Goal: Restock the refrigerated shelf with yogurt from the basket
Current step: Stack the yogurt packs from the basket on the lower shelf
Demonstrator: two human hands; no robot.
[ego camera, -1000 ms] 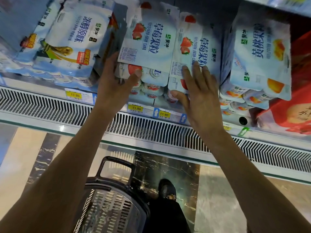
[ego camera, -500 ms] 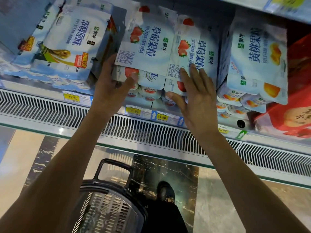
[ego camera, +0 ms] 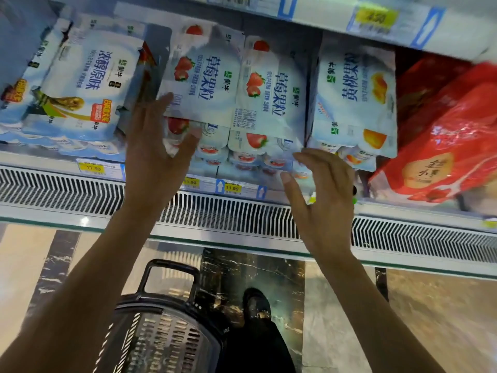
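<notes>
Two strawberry yogurt multipacks stand side by side on the refrigerated shelf (ego camera: 236, 219): a left pack (ego camera: 204, 84) and a right pack (ego camera: 271, 103). My left hand (ego camera: 156, 154) hovers in front of the left pack's lower left corner, fingers spread and holding nothing. Below the right pack's lower right corner is my right hand (ego camera: 322, 195), open too and a little apart from the cups. The grey basket (ego camera: 161, 337) with its black handle sits on the floor below, between my arms.
A plain yogurt pack (ego camera: 88, 84) stands left of the strawberry packs, a peach yogurt pack (ego camera: 355, 98) right of them, then red bagged goods (ego camera: 441, 146). Price tags line the shelf edge. An upper shelf (ego camera: 349, 20) hangs overhead. My dark shoe (ego camera: 256, 305) is beside the basket.
Both hands have let go of the strawberry packs and drawn back toward me, the right one dropping lower and to the right. The packs stay on the shelf.
</notes>
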